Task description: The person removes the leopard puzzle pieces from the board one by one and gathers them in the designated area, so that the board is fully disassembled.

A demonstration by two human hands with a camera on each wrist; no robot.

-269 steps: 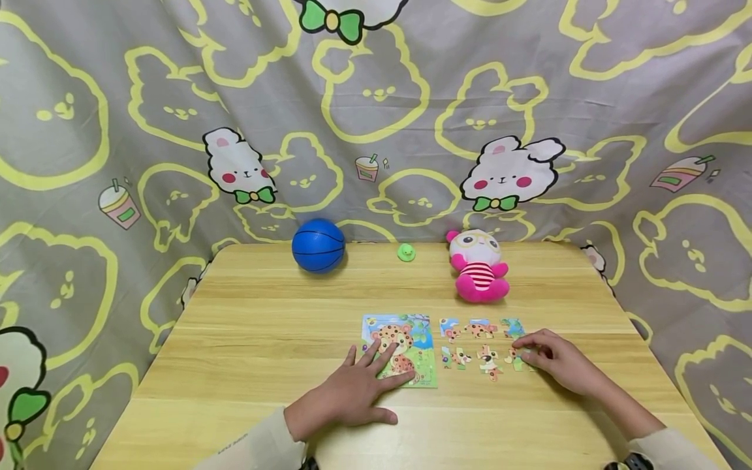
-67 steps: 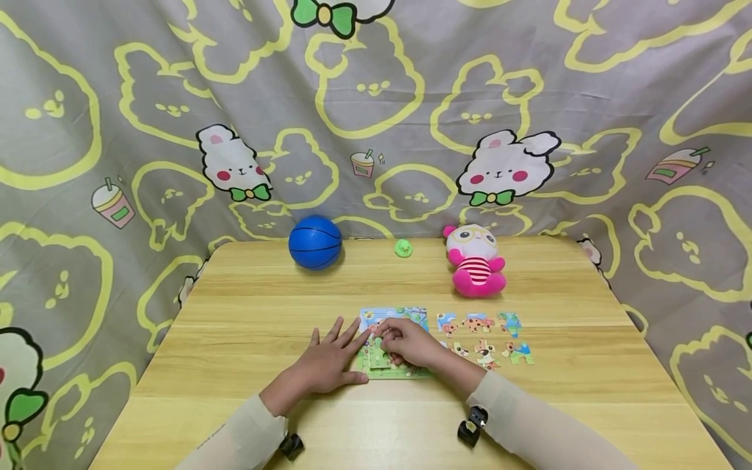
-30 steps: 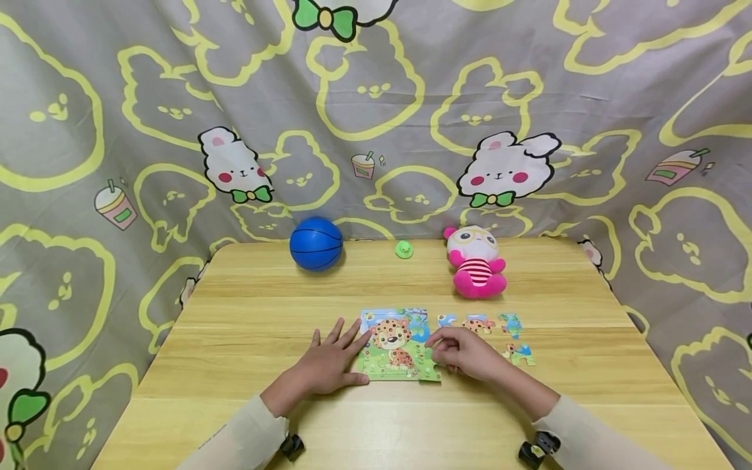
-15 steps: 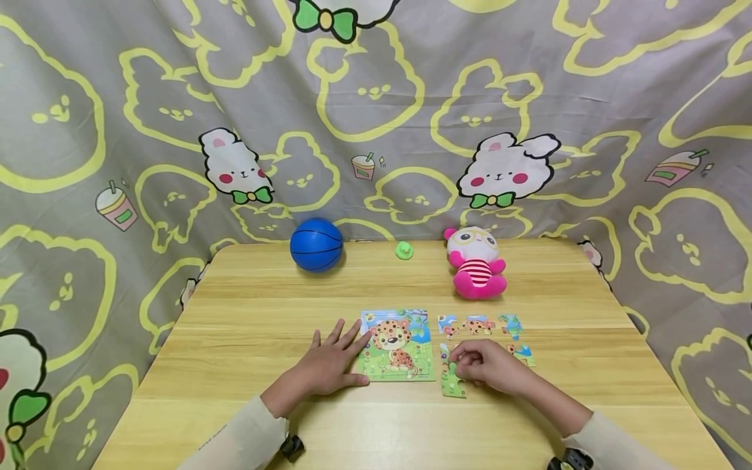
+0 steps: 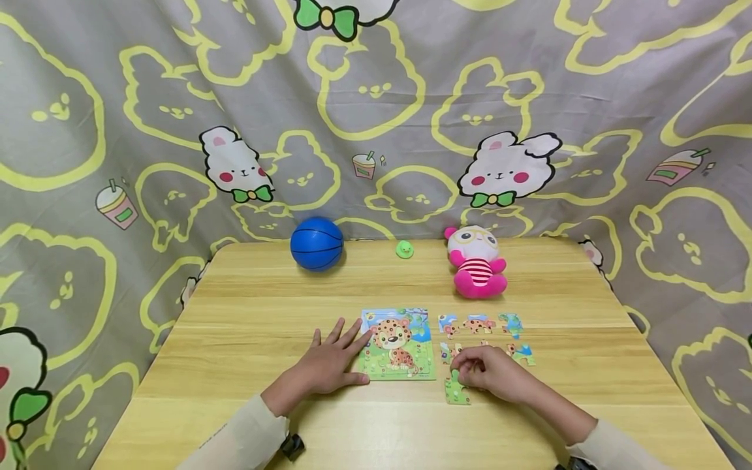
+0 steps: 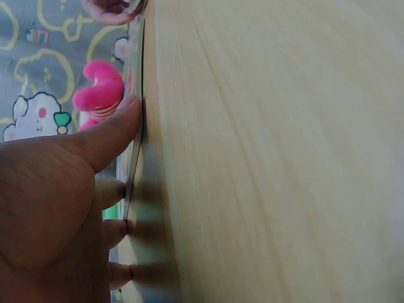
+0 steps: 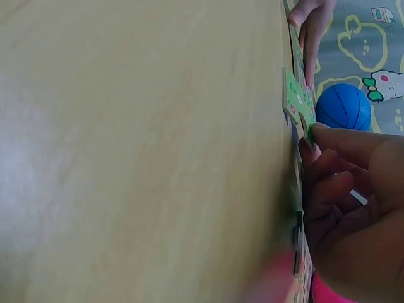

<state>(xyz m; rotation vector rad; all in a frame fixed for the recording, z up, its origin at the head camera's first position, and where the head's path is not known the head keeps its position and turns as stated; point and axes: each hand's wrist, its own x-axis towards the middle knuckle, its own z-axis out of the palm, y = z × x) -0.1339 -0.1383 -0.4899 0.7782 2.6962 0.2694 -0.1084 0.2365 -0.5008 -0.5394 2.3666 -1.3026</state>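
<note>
My right hand (image 5: 493, 375) pinches a green jigsaw piece (image 5: 456, 390) between thumb and fingers, low over the table in front of the loose pieces. The right wrist view shows that green piece (image 7: 295, 98) close to the table top. My left hand (image 5: 326, 359) lies with fingers spread at the left edge of the square leopard puzzle board (image 5: 396, 352); its thumb (image 6: 117, 129) touches the board's near edge in the left wrist view. Right of the board lie several loose jigsaw pieces (image 5: 478, 324) in two rows. My right hand partly hides the nearer row.
Along the back of the wooden table (image 5: 264, 294) stand a blue ball (image 5: 317, 244), a small green duck toy (image 5: 404, 249) and a pink plush panda (image 5: 477, 264). A patterned grey curtain (image 5: 411, 98) surrounds the table's back and sides.
The green piece, held over the board earlier, has travelled right with my right hand, then slightly nearer to me. My left hand moved from on top of the board to its left edge.
</note>
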